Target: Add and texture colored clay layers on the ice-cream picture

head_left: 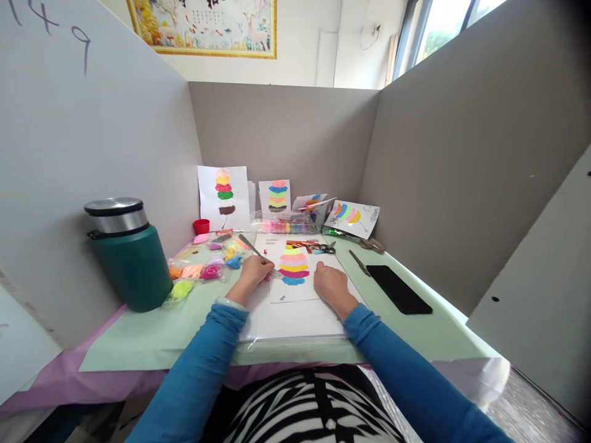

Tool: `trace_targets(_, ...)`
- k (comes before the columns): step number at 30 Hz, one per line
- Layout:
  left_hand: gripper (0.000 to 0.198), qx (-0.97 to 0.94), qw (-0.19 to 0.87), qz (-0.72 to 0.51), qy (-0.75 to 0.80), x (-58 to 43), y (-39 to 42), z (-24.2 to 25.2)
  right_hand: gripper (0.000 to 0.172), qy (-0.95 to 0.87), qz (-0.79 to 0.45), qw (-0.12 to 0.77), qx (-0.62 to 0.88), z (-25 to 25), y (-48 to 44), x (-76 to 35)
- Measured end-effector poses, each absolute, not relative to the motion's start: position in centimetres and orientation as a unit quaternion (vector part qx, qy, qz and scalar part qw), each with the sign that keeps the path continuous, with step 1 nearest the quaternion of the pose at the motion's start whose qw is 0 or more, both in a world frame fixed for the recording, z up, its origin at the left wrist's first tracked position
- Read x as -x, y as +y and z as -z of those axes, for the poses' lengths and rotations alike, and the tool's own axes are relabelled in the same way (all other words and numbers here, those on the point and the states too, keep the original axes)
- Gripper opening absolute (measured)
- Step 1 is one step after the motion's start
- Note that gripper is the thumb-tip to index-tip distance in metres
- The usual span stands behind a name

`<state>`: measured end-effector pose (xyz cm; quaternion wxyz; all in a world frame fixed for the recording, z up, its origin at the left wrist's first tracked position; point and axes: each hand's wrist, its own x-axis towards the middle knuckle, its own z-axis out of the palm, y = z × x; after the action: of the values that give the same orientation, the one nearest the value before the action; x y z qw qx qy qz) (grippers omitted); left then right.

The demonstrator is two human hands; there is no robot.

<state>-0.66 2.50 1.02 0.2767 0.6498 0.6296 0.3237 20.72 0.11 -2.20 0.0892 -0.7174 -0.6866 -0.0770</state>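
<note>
My left hand (257, 272) is closed round a metal fork (252, 247), whose tines point right and rest at the left edge of the coloured layers. On a white sheet (281, 295) lies this stack of bands (294, 267), pale yellow, pink, yellow, magenta and blue from top to bottom. My right hand (330, 284) rests on the sheet's right side with its fingers curled in; what they hold, if anything, is hidden. Black-handled scissors (327, 248) lie just behind the sheet.
Bags of coloured clay (210, 271) and a green bottle (132, 258) stand at the left. A red cup (201, 226) and several pictures (223, 197) are at the back. A black phone (399, 289) and a knife (359, 263) lie at the right. Grey partitions (286, 123) enclose the table.
</note>
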Motion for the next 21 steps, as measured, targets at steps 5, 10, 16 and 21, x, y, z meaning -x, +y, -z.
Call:
trace_targets(5, 0.019, -0.679, 0.283, -0.315, 0.6, 0.25, 1.76, -1.12, 0.026, -0.685, 0.077, 0.087, 0.719, 2.26, 0.15, -20.73)
trace_targets(10, 0.015, -0.65, 0.289, -0.303, 0.634, 0.44, 2.17, -1.1, 0.026, -0.685, 0.082, 0.094, 0.717, 2.48, 0.29, -20.83)
trace_targets(16, 0.017, -0.635, 0.282, -0.312, 0.648, 0.91, 2.62, -1.01, 0.025, -0.686, 0.077, 0.091, 0.718, 2.48, 0.32, -20.86)
trace_targets(21, 0.017, -0.668, 0.291, -0.314, 0.608, 0.54, 2.06, -1.03, 0.025, -0.685, 0.08, 0.101, 0.717, 2.54, 0.27, -20.83)
